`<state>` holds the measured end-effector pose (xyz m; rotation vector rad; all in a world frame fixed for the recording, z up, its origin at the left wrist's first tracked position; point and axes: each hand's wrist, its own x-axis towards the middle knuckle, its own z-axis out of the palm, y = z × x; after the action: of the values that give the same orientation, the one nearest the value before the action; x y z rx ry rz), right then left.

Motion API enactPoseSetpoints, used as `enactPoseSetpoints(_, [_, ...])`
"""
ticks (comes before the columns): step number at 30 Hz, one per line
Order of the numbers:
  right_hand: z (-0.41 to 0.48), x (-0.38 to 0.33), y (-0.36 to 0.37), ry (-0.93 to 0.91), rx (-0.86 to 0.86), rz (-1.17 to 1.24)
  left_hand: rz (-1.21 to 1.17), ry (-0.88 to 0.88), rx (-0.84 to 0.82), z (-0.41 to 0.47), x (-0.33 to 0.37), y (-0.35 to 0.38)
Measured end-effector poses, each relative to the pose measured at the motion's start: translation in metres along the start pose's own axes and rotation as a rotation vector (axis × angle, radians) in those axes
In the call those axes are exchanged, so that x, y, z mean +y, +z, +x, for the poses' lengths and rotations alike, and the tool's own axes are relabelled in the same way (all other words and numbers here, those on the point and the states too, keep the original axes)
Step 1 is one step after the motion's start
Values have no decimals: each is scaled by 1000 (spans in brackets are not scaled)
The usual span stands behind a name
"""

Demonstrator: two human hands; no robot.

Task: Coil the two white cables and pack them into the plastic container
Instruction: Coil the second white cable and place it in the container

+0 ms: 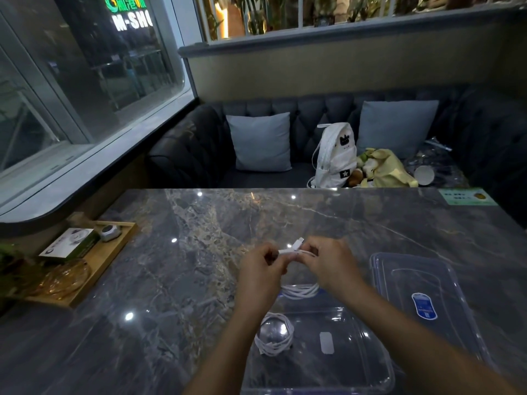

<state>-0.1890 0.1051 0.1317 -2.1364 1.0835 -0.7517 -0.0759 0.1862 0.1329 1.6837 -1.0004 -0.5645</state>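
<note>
Fingers of the left hand (262, 269) and right hand (328, 266) pinch the second white cable (302, 290) at frame centre, over the plastic container (370, 346) holding the first coil (273, 334); a slackened pinch could let its loops spring open.

a table (199, 252) fills the lower half of the frame, and at lower centre a container (365, 374) sits on it with a coiled cable (273, 334) lying in its left end, while a lid (399, 280) lies on the table to the right of the container and further back. at centre frame, above the container's far edge, the left hand (262, 269) and right hand (328, 263) meet side by side, both pinching a second cable (301, 290) whose loops hang below them. a tray (108, 252) sits at the table's left edge, and behind the table, across the middle of the frame, a sofa (194, 149) carries two cushions (261, 141) with a backpack (335, 155) between them and a bag (390, 168) just right of the backpack.
</note>
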Motion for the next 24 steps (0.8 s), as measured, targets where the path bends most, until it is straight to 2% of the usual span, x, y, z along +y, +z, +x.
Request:
enactPoseSetpoints(2, [0,-3,1,9,-13,54,-25,14,42,-1,-1,1])
enactPoseSetpoints(4, [1,-5,-1,63,-64,205,-33,27,48,-1,-2,1])
enactPoseSetpoints(7, [0,-5,-7,163,-149,567,-32,38,68,1,-1,0])
enactPoseSetpoints(9, [-2,-7,-8,242,-138,774,-33,49,64,2,-1,1])
enactPoseSetpoints(16, [2,-2,0,280,-16,673,-133,-5,44,1,-8,8])
enactPoseSetpoints(20, [-1,0,8,297,79,698,-448,-136,18,2,-5,10])
enactPoseSetpoints(24, [-2,1,10,251,79,673,-609,-294,49,8,-1,8])
